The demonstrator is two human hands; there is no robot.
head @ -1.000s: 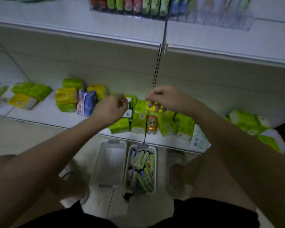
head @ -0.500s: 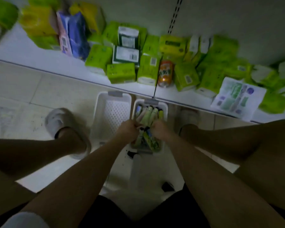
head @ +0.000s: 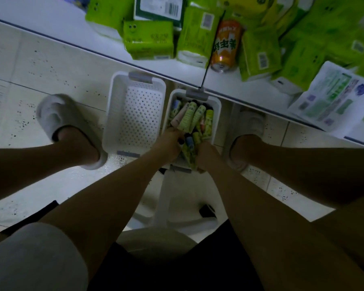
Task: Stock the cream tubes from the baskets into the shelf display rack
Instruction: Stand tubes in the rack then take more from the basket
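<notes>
two white baskets sit side by side on the floor below the shelf [head: 51,19]: the left basket [head: 135,114] holds nothing, the right basket [head: 216,108] is full of cream tubes [head: 189,118], too jumbled to count. both hands are down in it, the left hand [head: 169,143] and right hand [head: 205,156] each curled around tubes. one orange can [head: 225,47] lies among green tissue packs [head: 148,39] on the shelf.
</notes>
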